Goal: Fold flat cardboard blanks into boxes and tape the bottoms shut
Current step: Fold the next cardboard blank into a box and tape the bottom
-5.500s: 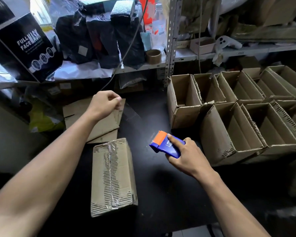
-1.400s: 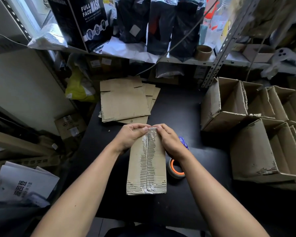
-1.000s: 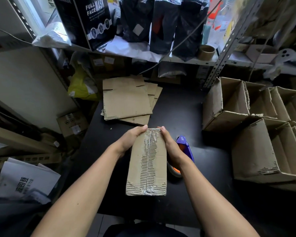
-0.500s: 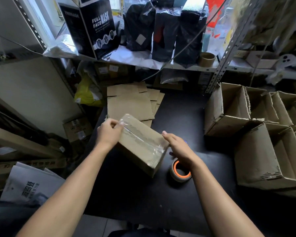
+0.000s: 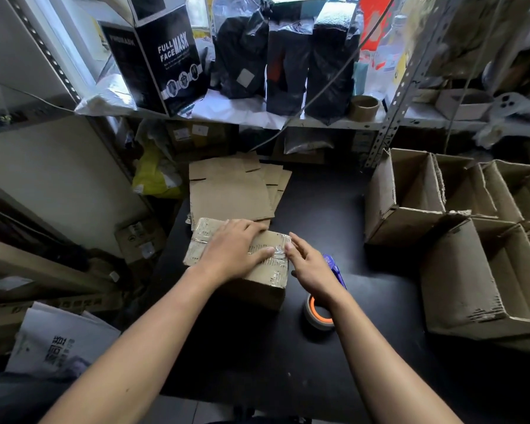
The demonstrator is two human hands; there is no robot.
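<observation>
Smoothing tape, your flat left hand and straight-fingered right hand press the brown cardboard box on the black worktop; next, probably set it aside.

A box lay on the black surface with its taped bottom up. The left hand pressed flat on the tape, and the right hand touched the box's right end with straight fingers. A tape roll lay beside the right wrist, flat blanks behind the box, and open boxes at the right.
</observation>
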